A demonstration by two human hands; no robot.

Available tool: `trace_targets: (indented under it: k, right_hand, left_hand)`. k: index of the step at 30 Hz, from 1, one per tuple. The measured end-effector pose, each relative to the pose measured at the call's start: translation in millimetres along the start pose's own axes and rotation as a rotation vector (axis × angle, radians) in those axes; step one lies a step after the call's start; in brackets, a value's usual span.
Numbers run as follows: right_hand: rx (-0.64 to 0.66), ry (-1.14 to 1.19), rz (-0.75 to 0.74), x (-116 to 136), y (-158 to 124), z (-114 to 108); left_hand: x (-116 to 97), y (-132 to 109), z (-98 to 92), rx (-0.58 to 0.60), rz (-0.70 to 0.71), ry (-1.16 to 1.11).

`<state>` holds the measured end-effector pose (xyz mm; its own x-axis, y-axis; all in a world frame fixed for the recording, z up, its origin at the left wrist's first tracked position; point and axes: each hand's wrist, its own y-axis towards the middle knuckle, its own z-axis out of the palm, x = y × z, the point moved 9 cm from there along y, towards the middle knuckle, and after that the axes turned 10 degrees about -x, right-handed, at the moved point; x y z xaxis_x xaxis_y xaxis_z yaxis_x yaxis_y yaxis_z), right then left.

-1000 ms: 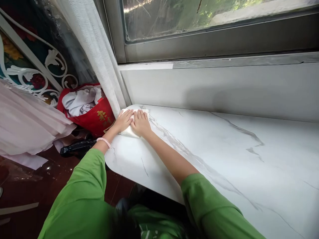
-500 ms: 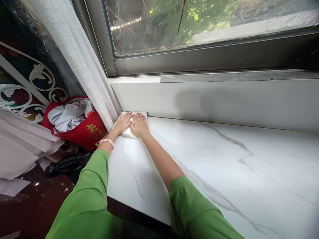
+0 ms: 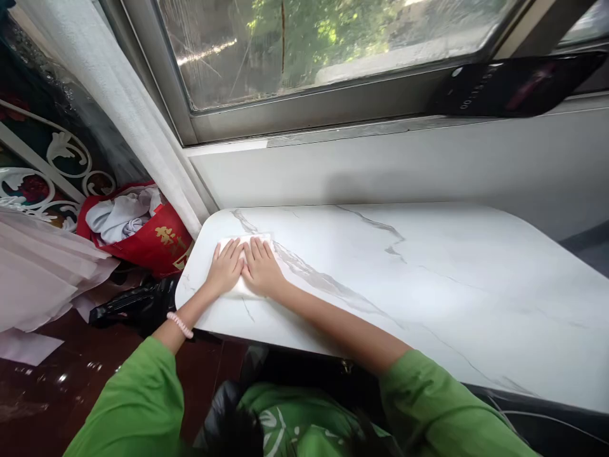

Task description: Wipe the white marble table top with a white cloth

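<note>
My left hand (image 3: 225, 268) lies flat with fingers stretched out on a folded white cloth (image 3: 242, 291). Beside it, my right hand (image 3: 262, 269) presses on the same cloth, its fingers also extended and the two hands touching. Both palms hide most of the cloth. Under it is a white marble-patterned tabletop (image 3: 361, 254) with grey veins and rounded corners; the cloth rests near its left end. A pink beaded bracelet (image 3: 180, 324) circles my left wrist.
A red bag (image 3: 152, 247) stuffed with pale fabric stands left of the table, with a black plastic bag (image 3: 133, 304) below it. A white curtain (image 3: 118, 108) hangs beside the window (image 3: 304, 101). A dark flat object (image 3: 518, 86) leans against the window frame at right.
Both hands and the cloth have come from the table's back left corner toward its front edge. The view has shifted, showing more of the tabletop and a dark object at right.
</note>
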<state>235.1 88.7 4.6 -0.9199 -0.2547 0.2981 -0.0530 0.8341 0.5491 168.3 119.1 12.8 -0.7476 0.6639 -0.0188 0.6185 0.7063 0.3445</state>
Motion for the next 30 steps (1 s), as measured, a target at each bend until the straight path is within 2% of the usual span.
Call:
trace_targets:
  k: [4,7,10,14,18,24,27,30]
  right_hand:
    - [-0.023,-0.006,-0.066,21,-55,-37]
    - [-0.048,-0.014,-0.072,29,-81,-56]
    - [-0.052,-0.028,-0.056,30,-91,-64]
    - [-0.018,-0.024,-0.071,25,-82,-59]
    - [0.033,-0.025,-0.07,1,-49,-40]
    - [0.068,-0.066,0.028,-66,31,2]
    - [0.063,-0.116,0.044,-95,63,15]
    - [0.043,-0.143,0.052,-118,84,21]
  left_hand:
    - [-45,-50,-19.5,-0.029,0.008,-0.003]
    - [-69,-72,-28.4,-0.04,0.016,-0.009]
    - [-78,-78,-30.7,-0.03,0.013,-0.004]
    - [-73,-68,-22.7,0.015,0.018,-0.006]
    - [-55,-30,-6.3,0.031,0.013,-0.028]
    - [-16,69,28.5,0.031,-0.033,-0.077]
    - [-6,111,43.5,0.033,-0.021,-0.099]
    - [-2,142,54.7,0.036,-0.005,-0.104]
